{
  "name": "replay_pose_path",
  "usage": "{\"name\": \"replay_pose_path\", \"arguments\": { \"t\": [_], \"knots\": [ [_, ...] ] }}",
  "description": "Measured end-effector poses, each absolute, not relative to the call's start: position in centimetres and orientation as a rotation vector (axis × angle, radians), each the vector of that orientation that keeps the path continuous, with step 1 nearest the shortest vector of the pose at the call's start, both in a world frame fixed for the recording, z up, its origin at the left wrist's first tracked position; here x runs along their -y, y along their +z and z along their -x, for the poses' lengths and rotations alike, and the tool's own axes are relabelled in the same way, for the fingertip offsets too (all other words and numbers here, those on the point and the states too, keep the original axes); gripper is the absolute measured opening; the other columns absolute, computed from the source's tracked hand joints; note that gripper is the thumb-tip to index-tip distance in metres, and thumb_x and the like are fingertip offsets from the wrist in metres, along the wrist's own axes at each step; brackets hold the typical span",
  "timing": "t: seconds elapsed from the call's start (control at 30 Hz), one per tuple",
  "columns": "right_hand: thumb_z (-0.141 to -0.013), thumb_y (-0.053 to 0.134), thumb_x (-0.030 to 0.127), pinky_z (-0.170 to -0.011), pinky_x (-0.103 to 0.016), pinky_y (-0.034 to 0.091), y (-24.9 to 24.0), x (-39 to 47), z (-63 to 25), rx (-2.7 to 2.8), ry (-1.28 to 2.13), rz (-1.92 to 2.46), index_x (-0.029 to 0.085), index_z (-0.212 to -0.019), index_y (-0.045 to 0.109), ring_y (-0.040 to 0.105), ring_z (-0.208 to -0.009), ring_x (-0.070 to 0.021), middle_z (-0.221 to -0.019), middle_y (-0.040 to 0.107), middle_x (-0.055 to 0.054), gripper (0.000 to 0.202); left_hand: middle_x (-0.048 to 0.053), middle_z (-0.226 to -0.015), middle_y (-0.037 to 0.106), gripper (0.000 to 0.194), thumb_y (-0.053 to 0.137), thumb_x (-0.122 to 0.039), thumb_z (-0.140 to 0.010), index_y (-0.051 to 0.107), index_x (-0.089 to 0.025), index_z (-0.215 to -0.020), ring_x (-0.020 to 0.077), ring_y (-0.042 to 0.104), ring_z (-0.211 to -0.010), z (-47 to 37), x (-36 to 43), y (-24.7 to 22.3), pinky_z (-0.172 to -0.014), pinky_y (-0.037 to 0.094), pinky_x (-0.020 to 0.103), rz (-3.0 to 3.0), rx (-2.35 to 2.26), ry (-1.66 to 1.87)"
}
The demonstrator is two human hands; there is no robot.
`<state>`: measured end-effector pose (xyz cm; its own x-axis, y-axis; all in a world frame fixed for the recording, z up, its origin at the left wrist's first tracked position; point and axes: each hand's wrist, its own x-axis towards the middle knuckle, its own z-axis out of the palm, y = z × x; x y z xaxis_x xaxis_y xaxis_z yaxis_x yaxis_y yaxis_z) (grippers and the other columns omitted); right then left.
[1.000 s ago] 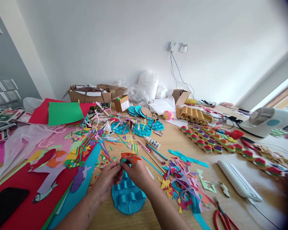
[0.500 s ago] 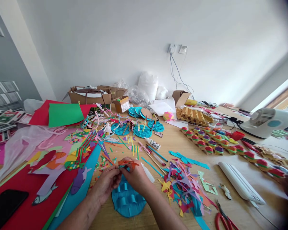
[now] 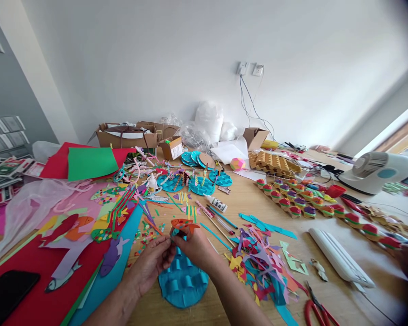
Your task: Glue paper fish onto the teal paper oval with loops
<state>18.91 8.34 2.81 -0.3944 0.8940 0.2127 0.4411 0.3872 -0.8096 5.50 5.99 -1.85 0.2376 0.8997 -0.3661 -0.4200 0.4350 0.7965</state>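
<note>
Over a wooden tabletop [image 3: 246,199], seen from the head camera, a person's two hands meet at an orange paper fish [image 3: 184,224], held above the far side of a round blue base [image 3: 183,296] covered in paper loops. The right hand [image 3: 197,246] pinches the fish from below, its tail end pointing right; the left hand [image 3: 155,259] has thumb and forefinger pressed together at a small blue paper curl [image 3: 175,232]. Whether the curl is joined to the fish cannot be told.

The fish looks feather-light, flexible and easily creased or torn, best gripped at the broad body rather than the narrow tail. The base's raised loops appear crushable.

A blue sheet [image 3: 102,290] edges the left forearm, and a scrap heap [image 3: 258,265] flanks the right, with red-handled scissors [image 3: 317,304] beyond it. A slim blue rod [image 3: 215,235] limits sideways room; right of the glue bottle [image 3: 216,203], bare wood offers more.
</note>
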Motion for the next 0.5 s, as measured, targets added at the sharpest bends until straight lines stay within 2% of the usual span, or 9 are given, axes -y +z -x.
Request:
{"name": "replay_pose_path", "arguments": {
  "t": [0.33, 0.5],
  "knots": [
    [-0.064, 0.045, 0.003, -0.054, -0.017, 0.037, 2.3, -8.5, -18.6, 1.966, 0.859, 1.164, 0.018, -0.059, 0.053, 0.053, -0.058, -0.0102, -0.058, 0.054, 0.004, 0.018, -0.004, -0.052, 0.051, 0.035, 0.072, -0.045, -0.059, 0.053, -0.016, -0.062, 0.0062, 0.040, -0.044, -6.1, -6.1, -2.1, -0.038, 0.023, 0.017, -0.739, -0.970, 1.024],
    [-0.065, 0.048, 0.006, -0.051, -0.018, 0.036, 2.1, -9.4, -19.2, 1.888, 0.976, 1.222, 0.017, -0.060, 0.053, 0.049, -0.053, -0.0095, -0.055, 0.051, 0.004, 0.013, -0.001, -0.058, 0.056, 0.041, 0.056, -0.056, -0.068, 0.057, -0.015, -0.069, 0.0105, 0.047, -0.045, -5.3, -6.7, -1.9, -0.036, 0.029, 0.019, -1.133, -1.101, 0.904]
  ]
}}
